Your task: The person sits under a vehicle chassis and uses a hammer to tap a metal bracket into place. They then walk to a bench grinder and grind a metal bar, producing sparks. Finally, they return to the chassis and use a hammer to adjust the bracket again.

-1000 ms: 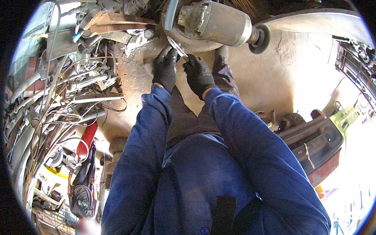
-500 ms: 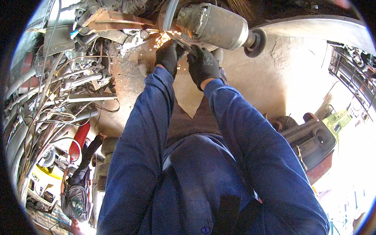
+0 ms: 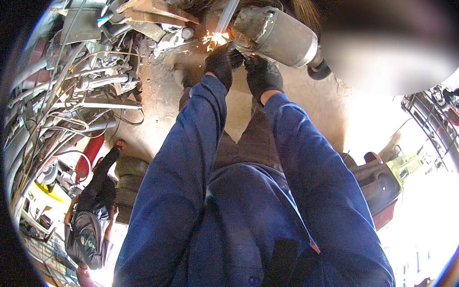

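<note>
L hand + R hand both gripping thin metal pc, upper ctr of frame, at grinding wheel. Sparks flying, so grinding's underway; ground edge hidden, can't tell amt done vs left.

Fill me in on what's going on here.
A person in blue sleeves holds a thin, silvery metal piece in both hands, the black-gloved left hand and black-gloved right hand, at the narrow grey grinding wheel of a cylindrical grey metal grinder. Bright orange sparks fly at the wheel's lower edge, just beyond the left hand. Another person in dark clothing is at the lower left, away from the grinder.
</note>
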### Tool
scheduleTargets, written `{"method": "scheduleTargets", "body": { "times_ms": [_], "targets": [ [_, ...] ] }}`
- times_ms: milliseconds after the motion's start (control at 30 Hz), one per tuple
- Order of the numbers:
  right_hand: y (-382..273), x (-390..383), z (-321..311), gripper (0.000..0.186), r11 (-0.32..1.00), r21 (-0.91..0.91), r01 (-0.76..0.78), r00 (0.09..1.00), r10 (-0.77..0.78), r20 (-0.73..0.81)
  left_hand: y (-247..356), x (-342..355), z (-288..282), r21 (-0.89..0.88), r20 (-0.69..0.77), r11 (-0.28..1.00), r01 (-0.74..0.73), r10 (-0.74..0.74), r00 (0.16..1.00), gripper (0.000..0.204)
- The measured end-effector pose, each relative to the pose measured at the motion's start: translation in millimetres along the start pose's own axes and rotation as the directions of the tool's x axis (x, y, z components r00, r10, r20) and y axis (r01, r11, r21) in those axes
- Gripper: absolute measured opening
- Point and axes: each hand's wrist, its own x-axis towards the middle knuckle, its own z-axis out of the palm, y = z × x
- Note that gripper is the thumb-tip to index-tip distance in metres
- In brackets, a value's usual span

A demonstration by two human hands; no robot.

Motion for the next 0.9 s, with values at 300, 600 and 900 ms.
{"method": "scheduleTargets", "body": {
  "times_ms": [300,600,900],
  "targets": [
    [0.6,23.6,-11.7,0.038,0.996,-0.052,0.079,0.995,-0.075,0.068,7.0,-3.7,2.0,0.437,0.002,0.871,-0.223,0.247,0.969,0.025],
    [-29.6,31.3,-43.5,0.029,0.940,-0.268,0.210,0.971,-0.168,0.169,13.9,-2.2,-3.0,0.838,0.141,0.448,-0.311,0.373,0.917,0.029],
    [0.7,24.6,-11.7,0.040,0.950,-0.218,0.223,0.975,-0.218,0.046,24.1,-7.7,-2.4,0.850,0.161,0.406,-0.335,0.406,0.900,0.017]
  ]
}}
